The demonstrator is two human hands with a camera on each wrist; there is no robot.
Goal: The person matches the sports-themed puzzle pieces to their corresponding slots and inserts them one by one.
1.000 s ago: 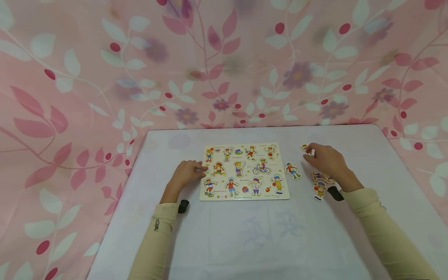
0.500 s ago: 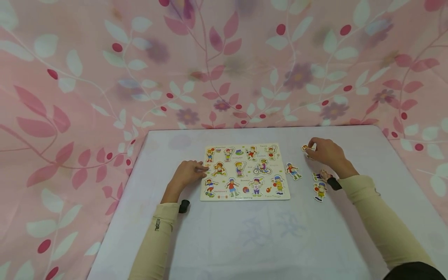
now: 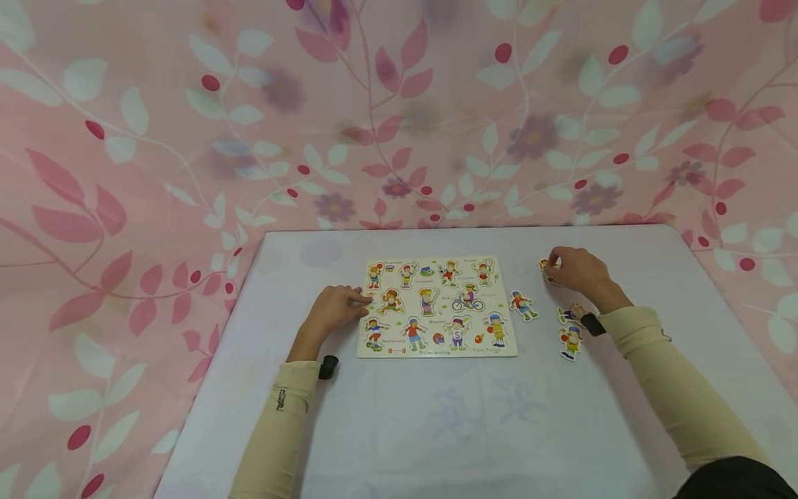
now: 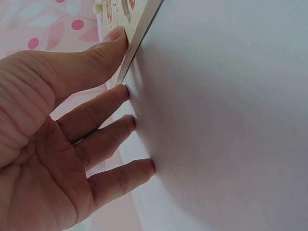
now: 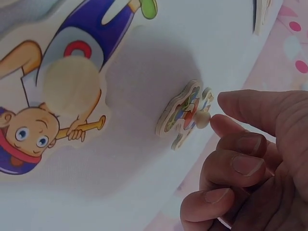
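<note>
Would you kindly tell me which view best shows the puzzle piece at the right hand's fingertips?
The right wrist view: the puzzle piece fills it, knob between the right hand fingertips. The head view shows only a speck; the left wrist view shows none of it.

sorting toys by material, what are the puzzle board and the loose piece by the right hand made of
Puzzle board: likely wood, its pale edge showing under a glossy printed face. Loose piece: seemingly thin plywood, printed on top, with a small pale wooden-looking knob that the right hand pinches.
</note>
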